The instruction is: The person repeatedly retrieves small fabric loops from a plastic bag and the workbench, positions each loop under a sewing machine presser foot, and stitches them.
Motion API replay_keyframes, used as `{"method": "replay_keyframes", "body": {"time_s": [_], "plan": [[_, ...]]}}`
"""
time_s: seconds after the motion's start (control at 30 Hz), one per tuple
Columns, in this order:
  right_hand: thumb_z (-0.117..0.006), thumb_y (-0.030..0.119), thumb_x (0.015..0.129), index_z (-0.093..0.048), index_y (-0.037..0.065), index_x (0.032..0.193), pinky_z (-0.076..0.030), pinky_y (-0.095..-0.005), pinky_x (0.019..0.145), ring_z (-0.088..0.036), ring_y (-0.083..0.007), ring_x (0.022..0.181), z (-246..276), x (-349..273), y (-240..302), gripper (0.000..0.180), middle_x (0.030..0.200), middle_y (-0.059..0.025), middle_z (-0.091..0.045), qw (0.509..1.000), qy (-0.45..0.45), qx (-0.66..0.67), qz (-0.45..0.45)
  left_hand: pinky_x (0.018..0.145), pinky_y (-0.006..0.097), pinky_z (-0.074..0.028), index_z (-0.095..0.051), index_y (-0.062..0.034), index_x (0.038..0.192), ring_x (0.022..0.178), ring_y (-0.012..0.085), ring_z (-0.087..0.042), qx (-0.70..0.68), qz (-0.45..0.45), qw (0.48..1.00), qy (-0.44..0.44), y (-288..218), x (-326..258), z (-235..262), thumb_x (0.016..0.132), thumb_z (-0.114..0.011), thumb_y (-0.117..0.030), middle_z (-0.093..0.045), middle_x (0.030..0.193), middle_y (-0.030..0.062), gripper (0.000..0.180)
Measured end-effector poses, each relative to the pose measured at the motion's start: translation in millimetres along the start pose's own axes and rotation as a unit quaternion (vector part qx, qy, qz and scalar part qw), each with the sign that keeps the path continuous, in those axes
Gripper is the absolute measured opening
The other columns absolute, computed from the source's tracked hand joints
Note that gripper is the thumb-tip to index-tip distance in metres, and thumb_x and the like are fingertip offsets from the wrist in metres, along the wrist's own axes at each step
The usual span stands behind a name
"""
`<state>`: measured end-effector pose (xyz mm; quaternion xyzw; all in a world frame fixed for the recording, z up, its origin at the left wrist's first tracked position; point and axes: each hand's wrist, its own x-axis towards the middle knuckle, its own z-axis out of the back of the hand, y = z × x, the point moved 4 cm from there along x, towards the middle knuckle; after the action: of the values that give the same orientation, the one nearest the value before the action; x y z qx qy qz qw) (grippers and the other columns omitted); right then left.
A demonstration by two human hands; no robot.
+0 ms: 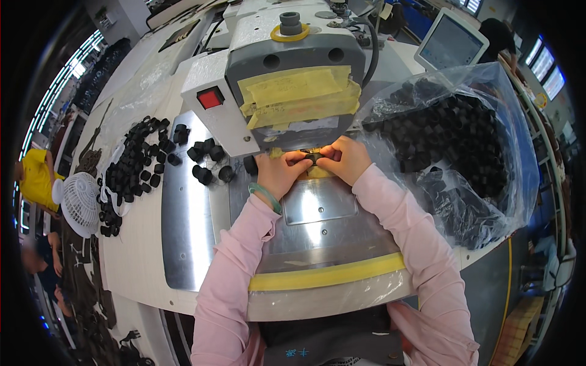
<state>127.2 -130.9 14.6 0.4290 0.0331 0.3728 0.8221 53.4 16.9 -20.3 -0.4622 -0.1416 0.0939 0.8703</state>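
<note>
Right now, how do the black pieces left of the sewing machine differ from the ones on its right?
The left pile of black loops lies loose and spread on the table; the right pile is heaped inside a clear plastic bag. The left pile looks smaller and more scattered, the right denser. Both are small black loops, like the piece between the hands.

Off to the left there's a heap of little black loops (131, 174) spread on the white surface (137, 262) next to a small white fan (80, 203), while a clear plastic bag (464, 152) stuffed with more black bits sits right, and a monitor (450, 43) behind.
</note>
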Motion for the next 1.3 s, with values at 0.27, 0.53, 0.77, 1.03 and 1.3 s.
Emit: {"method": "replay_keyframes", "body": {"time_s": [0.27,0.53,0.77,1.03,1.3], "plan": [[-0.069,0.018,0.062,-0.060,0.003,0.070,-0.044,-0.0310,0.057,-0.055,-0.0220,0.061,-1,-1,-3,0.020,0.068,-0.0083,-0.054,1.000,-0.012,-0.007,0.008,0.060,0.020,-0.043,-0.061,0.0046,0.087,0.064,0.0081,-0.053,0.052,-0.010,0.999,0.011,-1,2,-2,0.073,-0.065,-0.014,-0.062,0.074,0.0055,0.024],[-0.069,0.019,0.061,-0.059,0.003,0.068,-0.044,-0.0321,0.058,-0.054,-0.0228,0.063,-6,0,3,0.020,0.068,-0.0083,-0.054,0.999,-0.020,-0.026,0.030,0.060,0.021,-0.043,-0.062,0.0047,0.084,0.064,0.0087,-0.053,0.043,-0.042,0.998,-0.018,1,0,3,0.072,-0.065,-0.014,-0.062,0.073,0.0060,0.022],[-0.069,0.018,0.061,-0.060,0.004,0.070,-0.044,-0.0329,0.061,-0.054,-0.0240,0.068,-3,-1,-4,0.019,0.070,-0.0089,-0.054,1.000,0.006,0.010,-0.021,0.068,0.021,-0.043,-0.062,0.0044,0.083,0.069,0.0095,-0.055,0.033,0.005,0.999,0.008,0,2,-1,0.071,-0.067,-0.016,-0.062,0.077,0.0059,0.024],[-0.069,0.016,0.061,-0.061,0.004,0.070,-0.043,-0.0319,0.061,-0.053,-0.0226,0.069,-1,-2,-1,0.018,0.068,-0.0083,-0.054,1.000,-0.012,-0.018,-0.008,0.067,0.019,-0.043,-0.062,0.0028,0.086,0.069,0.0086,-0.054,0.037,0.040,0.998,0.019,-11,-1,2,0.072,-0.066,-0.020,-0.062,0.079,0.0042,0.027],[-0.068,0.014,0.062,-0.057,0.003,0.074,-0.042,-0.0315,0.060,-0.051,-0.0220,0.067,1,-2,10,0.020,0.069,-0.0074,-0.053,0.999,-0.024,-0.014,0.024,0.060,0.019,-0.043,-0.061,0.0034,0.086,0.063,0.0052,-0.052,-0.013,0.016,0.999,0.027,20,9,-7,0.072,-0.066,-0.019,-0.061,0.074,0.0029,0.027]]}}
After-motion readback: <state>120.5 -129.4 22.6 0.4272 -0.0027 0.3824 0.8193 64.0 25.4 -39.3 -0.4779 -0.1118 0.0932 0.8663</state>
